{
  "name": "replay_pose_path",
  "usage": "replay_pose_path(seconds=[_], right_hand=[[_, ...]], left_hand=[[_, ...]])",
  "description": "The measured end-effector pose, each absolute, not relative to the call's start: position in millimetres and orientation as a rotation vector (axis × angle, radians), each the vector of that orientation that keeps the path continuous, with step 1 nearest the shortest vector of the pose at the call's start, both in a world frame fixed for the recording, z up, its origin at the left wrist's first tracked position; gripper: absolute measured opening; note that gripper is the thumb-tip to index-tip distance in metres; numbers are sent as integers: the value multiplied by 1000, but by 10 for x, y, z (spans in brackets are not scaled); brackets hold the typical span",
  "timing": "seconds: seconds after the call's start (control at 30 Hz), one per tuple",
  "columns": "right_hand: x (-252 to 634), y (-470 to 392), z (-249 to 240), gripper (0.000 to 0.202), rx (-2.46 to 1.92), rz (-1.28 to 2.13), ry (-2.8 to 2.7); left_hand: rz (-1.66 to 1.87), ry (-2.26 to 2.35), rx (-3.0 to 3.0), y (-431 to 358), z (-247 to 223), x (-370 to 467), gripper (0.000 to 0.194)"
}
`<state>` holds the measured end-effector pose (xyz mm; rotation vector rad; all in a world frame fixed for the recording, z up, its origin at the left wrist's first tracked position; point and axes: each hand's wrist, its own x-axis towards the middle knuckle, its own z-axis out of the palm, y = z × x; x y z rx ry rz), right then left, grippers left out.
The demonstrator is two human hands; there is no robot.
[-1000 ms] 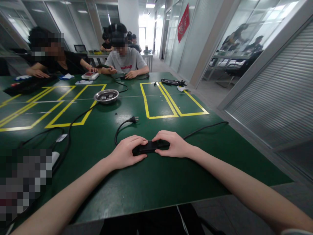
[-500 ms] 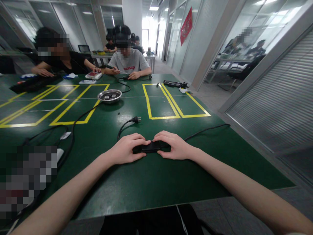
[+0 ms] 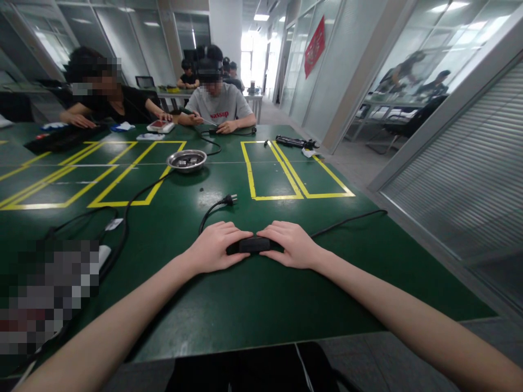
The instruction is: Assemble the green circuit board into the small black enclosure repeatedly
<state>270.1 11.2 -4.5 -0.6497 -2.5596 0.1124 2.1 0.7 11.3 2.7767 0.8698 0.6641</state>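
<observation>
A black power adapter (image 3: pixel 255 245), a slim brick with cords, lies low over the green table between my hands. My left hand (image 3: pixel 218 245) grips its left end, thumb and fingers on opposite long sides. Its right end is in my right hand (image 3: pixel 292 243), held the same way. Both ends are partly hidden by my fingers. Beyond my left hand, a black cord curves up to a two-pin plug (image 3: pixel 230 200) lying on the table. On the other side, a thin black cable (image 3: pixel 351 220) runs away past my right hand.
A metal bowl (image 3: pixel 187 161) with small metal parts stands farther back. Yellow tape (image 3: pixel 278 197) marks rectangles on the table (image 3: pixel 229 310). A folded black tripod-like object (image 3: pixel 295 142) lies at the far right. Two people (image 3: pixel 216 109) sit across; a thick cable (image 3: pixel 126 218) crosses the left side.
The adapter's long side now faces me more squarely, and my fingers have shifted slightly along it. The whole view has drifted a little; both hands keep their hold.
</observation>
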Motion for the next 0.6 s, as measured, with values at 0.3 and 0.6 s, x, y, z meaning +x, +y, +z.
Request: replay_pose_path(seconds=[0.3, 0.6], right_hand=[[2704, 78, -2, 32, -618, -70, -2534], [2770, 97, -5, 32, -488, -415, -2494]], left_hand=[[658, 916, 2758, -26, 124, 43, 38], [643, 1170, 2463, -77, 100, 91, 34]])
